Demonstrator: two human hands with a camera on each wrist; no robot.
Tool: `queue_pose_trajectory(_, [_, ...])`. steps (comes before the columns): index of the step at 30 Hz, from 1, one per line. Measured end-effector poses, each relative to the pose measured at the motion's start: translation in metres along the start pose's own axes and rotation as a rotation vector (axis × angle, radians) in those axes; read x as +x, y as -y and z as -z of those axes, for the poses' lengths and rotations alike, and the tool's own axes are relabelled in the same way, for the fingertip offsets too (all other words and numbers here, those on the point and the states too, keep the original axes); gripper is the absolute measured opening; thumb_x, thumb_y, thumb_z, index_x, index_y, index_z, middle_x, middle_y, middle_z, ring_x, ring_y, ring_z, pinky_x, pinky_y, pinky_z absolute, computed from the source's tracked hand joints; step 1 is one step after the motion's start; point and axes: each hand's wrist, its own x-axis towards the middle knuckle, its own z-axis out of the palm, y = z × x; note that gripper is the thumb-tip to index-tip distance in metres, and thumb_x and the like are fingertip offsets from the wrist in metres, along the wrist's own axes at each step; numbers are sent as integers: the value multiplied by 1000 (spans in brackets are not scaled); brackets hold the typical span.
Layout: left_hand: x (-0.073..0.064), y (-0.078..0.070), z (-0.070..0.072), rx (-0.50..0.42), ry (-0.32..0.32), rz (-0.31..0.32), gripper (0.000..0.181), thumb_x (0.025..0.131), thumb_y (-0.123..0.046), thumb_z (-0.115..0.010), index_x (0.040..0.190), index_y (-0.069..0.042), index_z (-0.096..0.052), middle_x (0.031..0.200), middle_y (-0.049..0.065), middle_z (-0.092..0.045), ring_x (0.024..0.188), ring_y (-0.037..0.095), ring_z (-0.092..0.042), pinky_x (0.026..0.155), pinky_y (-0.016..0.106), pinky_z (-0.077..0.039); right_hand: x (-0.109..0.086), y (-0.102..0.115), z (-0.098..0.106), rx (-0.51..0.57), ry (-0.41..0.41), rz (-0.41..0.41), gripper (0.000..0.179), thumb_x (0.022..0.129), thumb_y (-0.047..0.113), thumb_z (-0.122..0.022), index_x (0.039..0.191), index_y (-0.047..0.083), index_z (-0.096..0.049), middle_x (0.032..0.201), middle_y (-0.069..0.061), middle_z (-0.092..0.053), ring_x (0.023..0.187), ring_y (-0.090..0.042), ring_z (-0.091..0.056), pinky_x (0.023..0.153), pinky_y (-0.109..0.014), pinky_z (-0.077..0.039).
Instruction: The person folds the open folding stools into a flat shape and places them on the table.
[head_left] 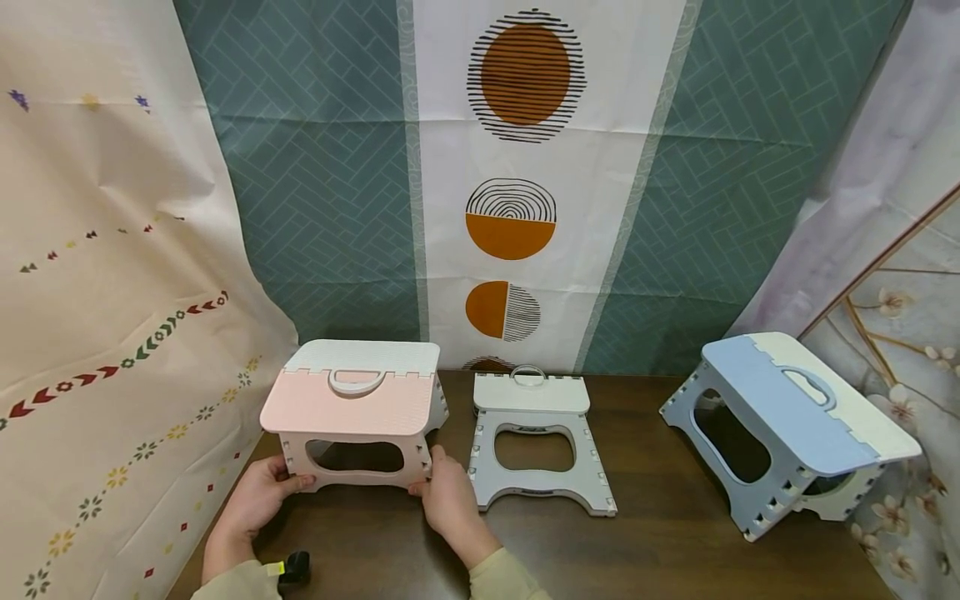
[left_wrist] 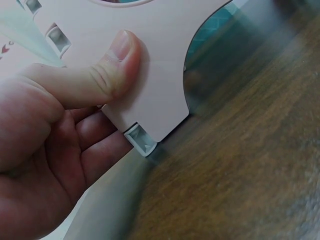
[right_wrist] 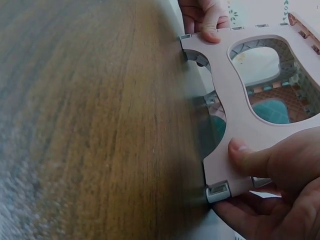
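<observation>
A pink and white folding step stool (head_left: 337,408) stands unfolded at the left of the table, its grey carry handle (head_left: 356,383) lying on the top. My left hand (head_left: 258,500) grips the lower left of its front leg panel, and in the left wrist view the thumb (left_wrist: 120,60) presses on the pink face with fingers behind the edge. On the opposite side my right hand (head_left: 450,496) pinches the lower right of the same panel. The right wrist view shows that thumb (right_wrist: 245,155) on the panel's face and fingers behind, near the foot.
A white and grey folding stool (head_left: 536,450) lies folded flat in the middle of the brown table (head_left: 637,542). Towards the right stands an unfolded blue and cream stool (head_left: 787,408). Patterned cloths (head_left: 330,167) hang behind and at both sides.
</observation>
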Motion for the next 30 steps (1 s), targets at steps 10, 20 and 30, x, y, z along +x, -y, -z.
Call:
queue_pose_trajectory(10, [-1, 1, 1, 22, 2, 29, 29, 95, -3, -80, 118, 13, -71, 107, 14, -78, 89, 11, -69, 78, 28, -56, 0, -1, -1, 4, 1, -4, 41, 84, 20, -93, 102, 7, -58, 87, -6, -66, 84, -28, -69, 69, -42, -55])
queue_pose_trajectory(20, [0, 0, 0, 21, -3, 22, 27, 95, -2, -79, 117, 12, -72, 105, 14, -78, 89, 10, -69, 79, 28, -56, 1, -2, -1, 8, -5, -2, 41, 83, 19, -93, 103, 7, -60, 87, -5, -66, 82, -25, -68, 68, -41, -54])
queue_pose_trajectory(30, [-1, 0, -1, 7, -4, -1, 25, 94, -1, -80, 114, 12, -73, 101, 10, -79, 86, 8, -69, 76, 27, -55, 1, -3, -1, 9, -13, -3, 41, 83, 19, -93, 103, 7, -60, 87, -5, -66, 82, -25, -68, 68, -41, -54])
